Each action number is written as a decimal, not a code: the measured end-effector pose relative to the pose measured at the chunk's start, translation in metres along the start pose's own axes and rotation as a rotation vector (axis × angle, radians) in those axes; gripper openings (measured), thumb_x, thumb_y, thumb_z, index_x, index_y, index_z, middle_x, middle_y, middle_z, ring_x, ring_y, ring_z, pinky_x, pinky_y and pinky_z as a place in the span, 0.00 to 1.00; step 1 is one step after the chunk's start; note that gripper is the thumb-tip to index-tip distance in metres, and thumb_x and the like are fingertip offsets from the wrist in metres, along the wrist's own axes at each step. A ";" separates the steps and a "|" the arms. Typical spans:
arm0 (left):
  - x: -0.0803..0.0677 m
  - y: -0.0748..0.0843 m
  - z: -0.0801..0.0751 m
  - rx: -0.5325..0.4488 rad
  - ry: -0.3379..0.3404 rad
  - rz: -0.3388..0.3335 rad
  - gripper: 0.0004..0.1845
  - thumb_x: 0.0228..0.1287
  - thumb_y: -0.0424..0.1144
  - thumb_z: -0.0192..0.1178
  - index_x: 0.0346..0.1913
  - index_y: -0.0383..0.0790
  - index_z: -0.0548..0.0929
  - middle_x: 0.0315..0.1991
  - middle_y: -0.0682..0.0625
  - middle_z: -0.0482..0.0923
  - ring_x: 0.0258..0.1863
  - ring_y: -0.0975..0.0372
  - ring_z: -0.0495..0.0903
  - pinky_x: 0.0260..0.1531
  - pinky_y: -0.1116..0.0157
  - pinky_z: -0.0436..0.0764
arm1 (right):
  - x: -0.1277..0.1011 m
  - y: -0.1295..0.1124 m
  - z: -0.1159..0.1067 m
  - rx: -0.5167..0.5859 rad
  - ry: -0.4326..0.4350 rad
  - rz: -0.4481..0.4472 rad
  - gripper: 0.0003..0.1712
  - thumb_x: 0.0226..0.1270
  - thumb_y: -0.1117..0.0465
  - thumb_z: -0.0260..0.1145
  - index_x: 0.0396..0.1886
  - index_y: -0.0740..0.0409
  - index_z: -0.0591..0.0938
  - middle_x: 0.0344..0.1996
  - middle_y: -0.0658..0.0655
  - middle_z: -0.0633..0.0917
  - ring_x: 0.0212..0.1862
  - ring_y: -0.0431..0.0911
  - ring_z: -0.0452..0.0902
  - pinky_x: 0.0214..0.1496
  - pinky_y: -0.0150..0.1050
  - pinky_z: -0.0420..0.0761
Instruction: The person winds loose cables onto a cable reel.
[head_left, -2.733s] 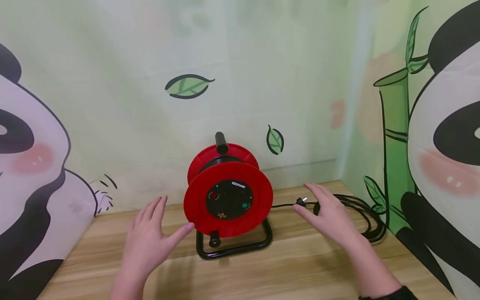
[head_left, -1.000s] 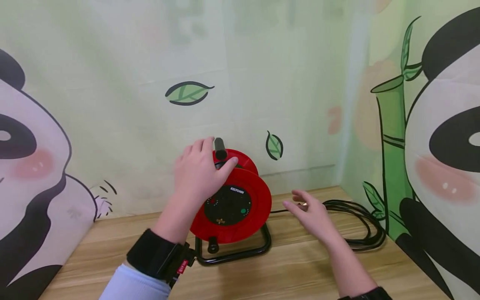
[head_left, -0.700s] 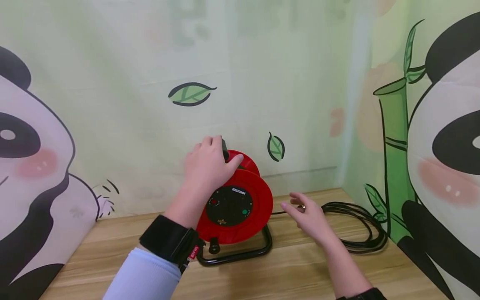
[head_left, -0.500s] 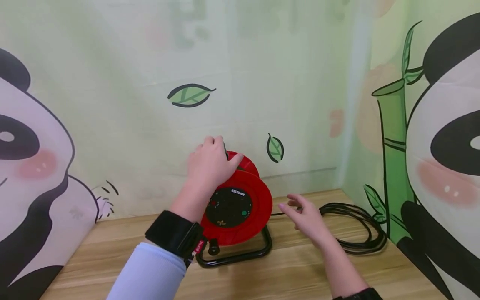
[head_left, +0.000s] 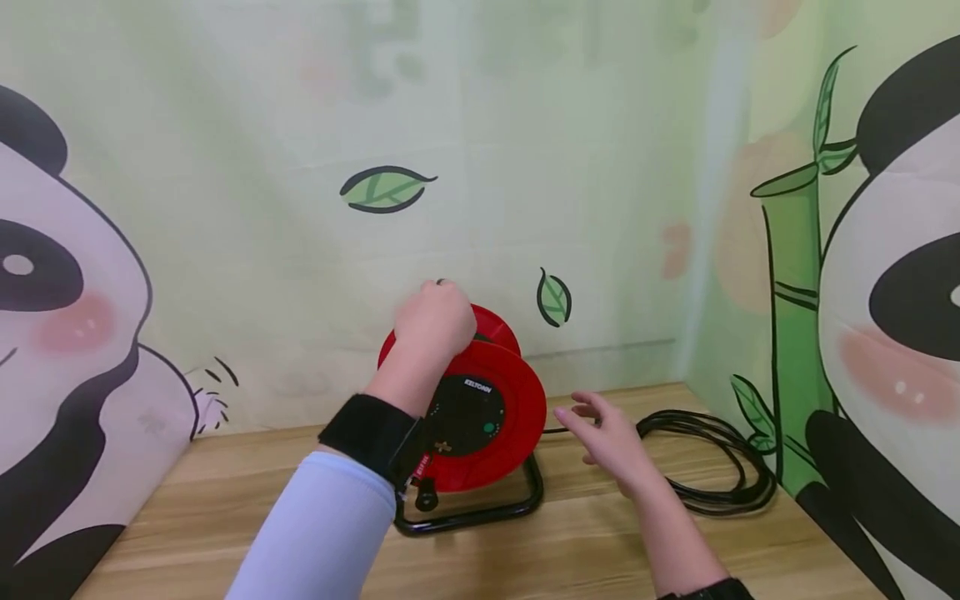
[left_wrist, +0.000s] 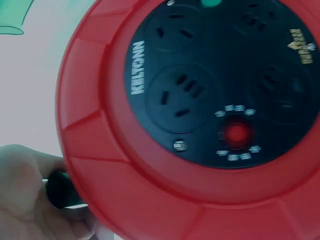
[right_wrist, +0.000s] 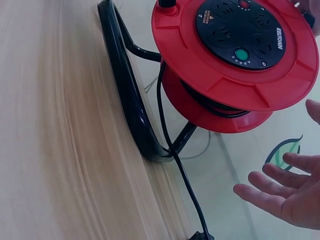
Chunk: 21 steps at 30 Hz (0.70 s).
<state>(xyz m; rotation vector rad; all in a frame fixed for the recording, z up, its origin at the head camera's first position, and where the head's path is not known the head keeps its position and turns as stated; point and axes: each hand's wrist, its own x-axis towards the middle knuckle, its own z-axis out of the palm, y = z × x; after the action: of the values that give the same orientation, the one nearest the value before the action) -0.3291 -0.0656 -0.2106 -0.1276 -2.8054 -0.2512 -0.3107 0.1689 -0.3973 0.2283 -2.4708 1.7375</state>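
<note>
A red cable reel (head_left: 517, 408) stands on a black tube frame (head_left: 480, 522), its black socket panel facing me. My left hand (head_left: 437, 317) grips the reel's black top handle (left_wrist: 61, 190); from the head the hand covers nearly all of it, while the left wrist view shows fingers curled around it. To the right of the reel, my right hand (head_left: 611, 437) hovers with relaxed, spread fingers and holds nothing. A black cord (right_wrist: 186, 180) runs from the reel past that hand. The black plug (right_wrist: 202, 236) on it shows at the bottom edge of the right wrist view.
A loose coil of black cable (head_left: 738, 496) lies on the wooden table (head_left: 225, 500) at the right. A small black knob (head_left: 427, 495) juts from the reel's lower front. A printed cloth (head_left: 262, 250) with pandas and leaves hangs behind and at the sides.
My left hand has risen from the left of the reel to its top handle and closed around it. My right hand has shifted slightly left and down. The reel stands where it was.
</note>
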 end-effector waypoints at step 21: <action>0.018 0.006 0.000 0.089 -0.096 -0.073 0.22 0.42 0.40 0.81 0.37 0.37 0.81 0.29 0.43 0.80 0.28 0.52 0.80 0.30 0.55 0.84 | -0.002 -0.007 0.005 0.041 -0.002 -0.008 0.29 0.74 0.58 0.62 0.72 0.58 0.71 0.65 0.65 0.76 0.59 0.59 0.78 0.46 0.57 0.84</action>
<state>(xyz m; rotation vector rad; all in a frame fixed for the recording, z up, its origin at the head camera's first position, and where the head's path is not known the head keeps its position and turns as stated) -0.3456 -0.0589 -0.2040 -0.0178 -2.9146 -0.1401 -0.3073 0.1617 -0.3931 0.2430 -2.4339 1.7864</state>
